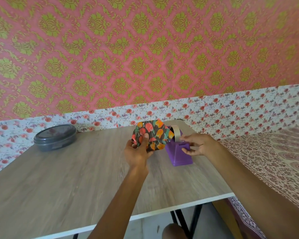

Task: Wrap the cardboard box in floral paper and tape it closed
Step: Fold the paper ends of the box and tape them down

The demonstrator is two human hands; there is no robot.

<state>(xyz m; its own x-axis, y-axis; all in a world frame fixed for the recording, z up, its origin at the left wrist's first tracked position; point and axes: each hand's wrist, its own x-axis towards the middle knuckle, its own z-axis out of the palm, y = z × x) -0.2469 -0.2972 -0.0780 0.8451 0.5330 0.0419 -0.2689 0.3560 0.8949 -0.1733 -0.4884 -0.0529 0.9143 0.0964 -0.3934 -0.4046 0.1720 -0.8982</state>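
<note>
At the wooden table's [76, 169] far edge, our left hand [138, 152] grips the floral-papered cardboard box [152, 135], thumb across its face, while our right hand [197, 145] seemingly pinches beige tape [177, 133] on the purple plastic dispenser [179, 157].

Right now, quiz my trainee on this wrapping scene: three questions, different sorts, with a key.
1. True or false: the right hand holds the wrapped box.
2. The tape dispenser is: A green, B purple, C white.
3. Fill in: the grey lidded container sits on the table to the box's ___.
Key: 1 false, the left hand grips it; 2 B; 3 left.
</note>
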